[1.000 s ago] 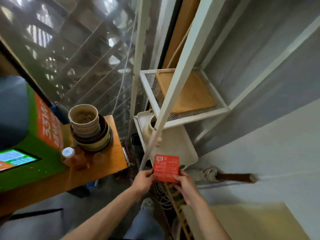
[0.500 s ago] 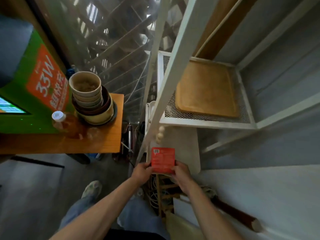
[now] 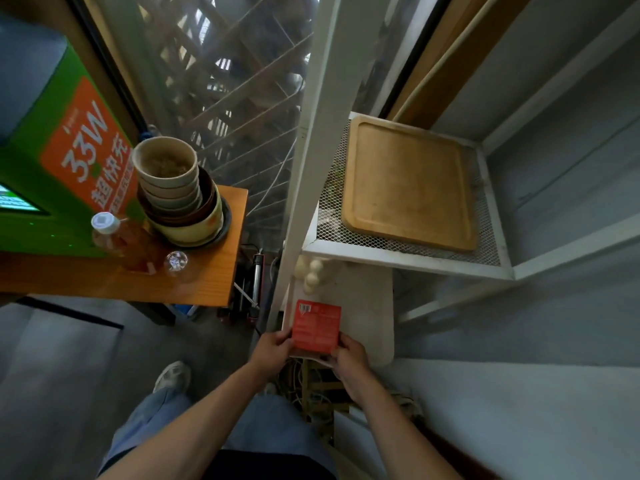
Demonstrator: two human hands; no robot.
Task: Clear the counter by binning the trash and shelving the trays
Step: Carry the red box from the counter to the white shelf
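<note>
White tray's (image 3: 367, 317) near edge behind red packet (image 3: 316, 327), hands.

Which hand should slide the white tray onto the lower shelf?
Probably right. Both the left hand and right hand grip the white tray with the red packet, but the right sits on the open shelf side; the rack post crowds the left.

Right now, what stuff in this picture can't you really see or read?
Head view only:
- The tiny print on the red packet: too small; both hands, left and right, cover its lower edges.
- The white tray under the packet: its far end is hidden by the mesh shelf.
- The lower bowls in the stack: insides hidden by the top bowl.
- The green machine: cut off by the left edge.
</note>
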